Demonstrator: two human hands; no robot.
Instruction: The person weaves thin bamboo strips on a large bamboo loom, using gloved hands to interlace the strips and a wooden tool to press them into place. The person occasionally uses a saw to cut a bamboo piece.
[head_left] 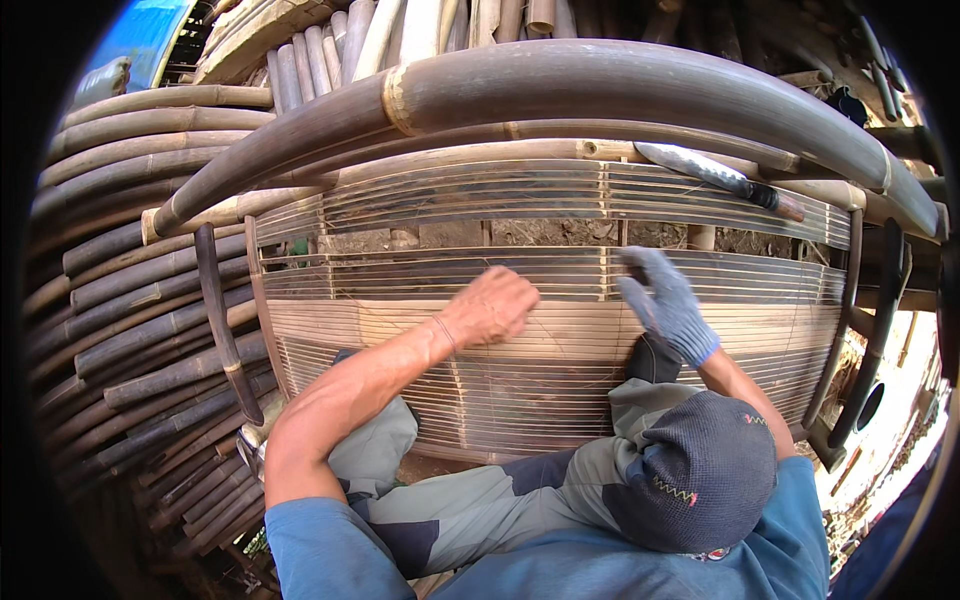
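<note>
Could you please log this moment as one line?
left hand: bare, on slat panel | right hand: gloved, on slats | knife: on frame

Stacked bamboo poles (130,330), large knife (715,177) (on frame), blue tarp (140,35)

No packages, labels, signs or screens are visible in the head view. All surfaces in view are unmarked. Nothing further to record under this heading.

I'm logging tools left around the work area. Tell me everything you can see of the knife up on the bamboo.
The knife lies flat along a bamboo pole at the top of the slatted panel. Its broad grey metal blade points left; the dark handle with a brownish end points right. Neither hand touches it; the gloved right hand is nearest, below.
</note>
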